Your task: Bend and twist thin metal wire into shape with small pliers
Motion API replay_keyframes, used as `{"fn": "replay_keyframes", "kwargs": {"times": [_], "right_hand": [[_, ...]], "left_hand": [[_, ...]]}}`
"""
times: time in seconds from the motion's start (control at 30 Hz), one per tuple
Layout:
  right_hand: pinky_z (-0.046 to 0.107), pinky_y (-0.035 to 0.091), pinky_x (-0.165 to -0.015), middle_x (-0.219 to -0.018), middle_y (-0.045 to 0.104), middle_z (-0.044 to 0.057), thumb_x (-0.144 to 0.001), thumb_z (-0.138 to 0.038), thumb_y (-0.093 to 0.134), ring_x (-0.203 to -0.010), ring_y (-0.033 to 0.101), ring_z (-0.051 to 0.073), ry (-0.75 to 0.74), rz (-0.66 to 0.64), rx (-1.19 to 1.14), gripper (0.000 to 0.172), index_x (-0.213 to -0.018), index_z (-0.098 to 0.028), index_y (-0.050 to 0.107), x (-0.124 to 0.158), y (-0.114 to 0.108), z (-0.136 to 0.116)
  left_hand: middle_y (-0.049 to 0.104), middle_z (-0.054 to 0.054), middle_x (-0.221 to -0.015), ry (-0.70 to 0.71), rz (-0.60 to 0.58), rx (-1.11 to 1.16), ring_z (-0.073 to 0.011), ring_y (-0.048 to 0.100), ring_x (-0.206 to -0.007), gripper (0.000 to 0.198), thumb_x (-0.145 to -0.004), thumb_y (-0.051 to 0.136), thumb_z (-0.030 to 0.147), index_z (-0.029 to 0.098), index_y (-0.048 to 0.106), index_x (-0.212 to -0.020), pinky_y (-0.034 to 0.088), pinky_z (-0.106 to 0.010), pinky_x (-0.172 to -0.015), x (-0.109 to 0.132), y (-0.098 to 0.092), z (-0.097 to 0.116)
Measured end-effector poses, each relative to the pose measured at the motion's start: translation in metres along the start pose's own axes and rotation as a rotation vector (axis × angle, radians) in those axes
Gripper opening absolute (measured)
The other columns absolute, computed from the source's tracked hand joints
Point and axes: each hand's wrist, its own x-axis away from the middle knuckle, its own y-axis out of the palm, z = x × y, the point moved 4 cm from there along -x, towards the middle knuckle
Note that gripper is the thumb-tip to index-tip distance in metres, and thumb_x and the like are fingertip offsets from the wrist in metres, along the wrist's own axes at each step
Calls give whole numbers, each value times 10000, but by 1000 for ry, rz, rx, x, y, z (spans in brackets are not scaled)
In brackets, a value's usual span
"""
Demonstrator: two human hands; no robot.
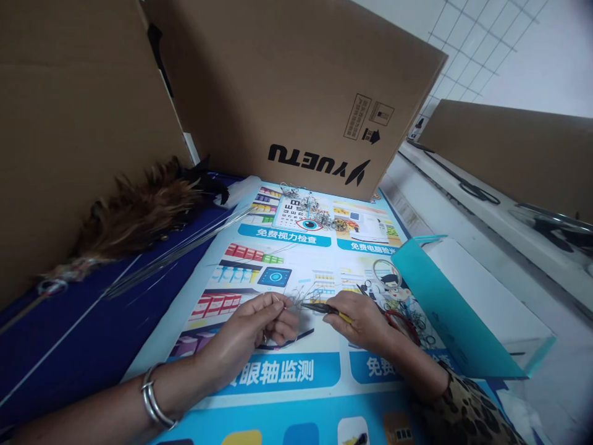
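My left hand (273, 318) is closed, thumb and forefinger pinching a thin wire (265, 335) whose bent end shows below the fingers. Wrapped in my right hand (359, 318) are pliers (319, 307) with dark pointed jaws and yellow handles. The jaws point left toward my left fingertips, a short gap away. Whether they grip any wire is too small to tell. Several thin bent wire pieces (303, 295) lie on the printed sheet (319, 376) just beyond the plier tips. Beside my right wrist is a pile of loops and rings (419, 321), partly hidden by the forearm.
A large cardboard panel (301, 93) stands at the back. Wire tangles (319, 213) lie before it. To the left are long straight wires (171, 250) and a brown feather bunch (134, 204) on blue cloth. A teal open box (463, 327) stands at right, near a wire coil (387, 274).
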Motion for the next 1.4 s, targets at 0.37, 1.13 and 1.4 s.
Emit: {"fn": "replay_keyframes", "kwargs": {"times": [0.37,1.13,1.4], "right_hand": [[258,396,-714,-898,632,58,-896,-417,420,-839,562,179,-48,-75,45,296,-976,-180,578,0,1,4],[257,421,-680,-846,631,70,-885,-362,456,-774,562,165,-90,74,-141,248,-955,-161,584,0,-1,3],[252,412,-672,-845,628,67,-889,-360,451,-764,557,160,-82,87,-135,240,-955,-171,582,0,1,4]], "left_hand": [[648,-25,-656,5,-18,-12,-117,566,-497,195,-853,522,330,152,572,-917,413,-222,-503,-2,-1,1],[630,-26,-604,-125,-160,-23,-74,514,-420,219,-822,582,317,133,638,-927,334,-172,-406,-5,-6,-1],[594,-7,-571,-73,-131,0,-65,471,-414,205,-833,567,318,137,645,-889,337,-168,-406,-6,-5,-1]]}}
